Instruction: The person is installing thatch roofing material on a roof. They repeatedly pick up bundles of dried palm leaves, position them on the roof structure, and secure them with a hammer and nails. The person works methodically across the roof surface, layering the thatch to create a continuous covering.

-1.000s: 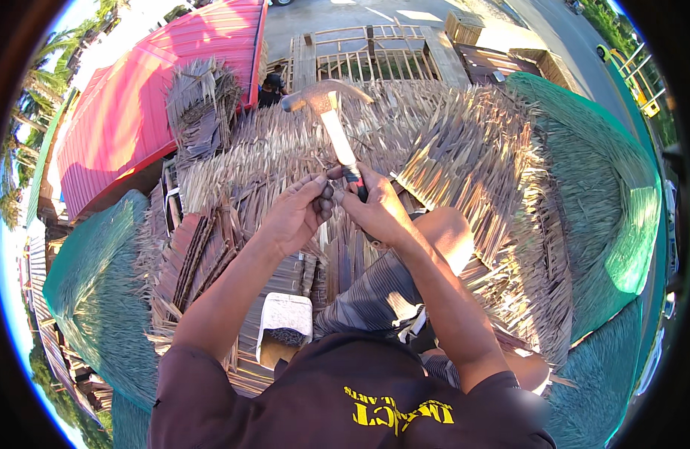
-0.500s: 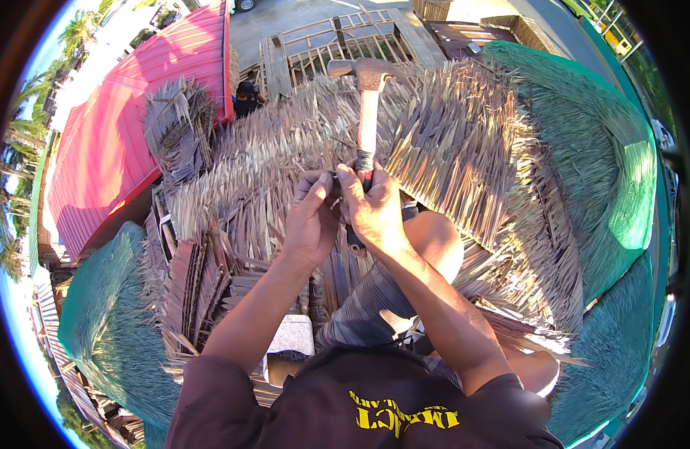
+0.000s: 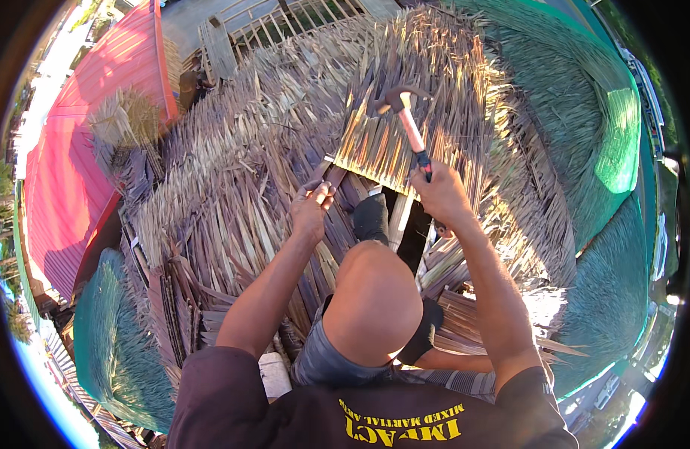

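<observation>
My right hand (image 3: 444, 196) is closed around the grip of a claw hammer (image 3: 412, 131), whose head points up and away over the thatch. My left hand (image 3: 311, 211) is closed in a pinch just left of a thatch panel (image 3: 375, 153); whatever its fingertips hold is too small to make out. The panel's near edge runs along a thin pale strip (image 3: 352, 168). Below that edge, a dark opening (image 3: 414, 238) shows in the roof, with a pale wooden piece (image 3: 399, 221) beside it. My bent knee (image 3: 378, 299) rises between my arms.
Dry leaf thatch (image 3: 232, 172) covers the slope around me. Green netting (image 3: 584, 112) lies over thatch on the right, and more netting (image 3: 124, 337) at lower left. A red metal roof (image 3: 90, 157) stands on the left. Wooden framing (image 3: 285, 26) is at the far side.
My hands have moved apart: the right went right with the hammer, the left stayed by the panel's left end. My knee has come up into the middle, and the view has shifted.
</observation>
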### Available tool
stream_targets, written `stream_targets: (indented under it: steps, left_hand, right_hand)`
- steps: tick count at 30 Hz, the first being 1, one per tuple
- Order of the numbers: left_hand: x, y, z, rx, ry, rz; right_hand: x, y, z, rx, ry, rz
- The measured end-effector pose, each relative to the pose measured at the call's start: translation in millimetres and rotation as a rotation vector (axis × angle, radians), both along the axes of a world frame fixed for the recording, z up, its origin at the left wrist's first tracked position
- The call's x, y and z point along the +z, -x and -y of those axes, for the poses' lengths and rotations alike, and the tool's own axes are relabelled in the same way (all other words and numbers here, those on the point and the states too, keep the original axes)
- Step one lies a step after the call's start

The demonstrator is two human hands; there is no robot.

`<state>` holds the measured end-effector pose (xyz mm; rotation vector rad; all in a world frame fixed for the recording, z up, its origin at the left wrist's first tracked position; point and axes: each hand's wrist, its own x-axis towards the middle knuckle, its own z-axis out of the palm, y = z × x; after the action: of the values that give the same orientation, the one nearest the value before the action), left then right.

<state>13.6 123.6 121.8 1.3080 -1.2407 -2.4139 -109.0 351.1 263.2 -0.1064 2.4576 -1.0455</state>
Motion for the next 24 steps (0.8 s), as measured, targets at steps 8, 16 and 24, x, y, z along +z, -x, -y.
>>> stream_targets:
  steps: [8,16,24]
  left_hand:
    - [-213.9,89.8,15.3,0.035,-0.069,0.134]
    - [-252.4,139.0,25.4,-0.337,0.83,0.317]
    - [-262.2,112.5,35.9,-0.448,0.561,0.523]
  right_hand:
    - [-216.7,-49.6,-53.4,-0.114,-0.11,0.203]
    - [-266.1,-49.2,-67.2,-0.175,-0.11,0.184]
    - [-282.4,-60.6,-47.8,0.06,-0.294,0.224]
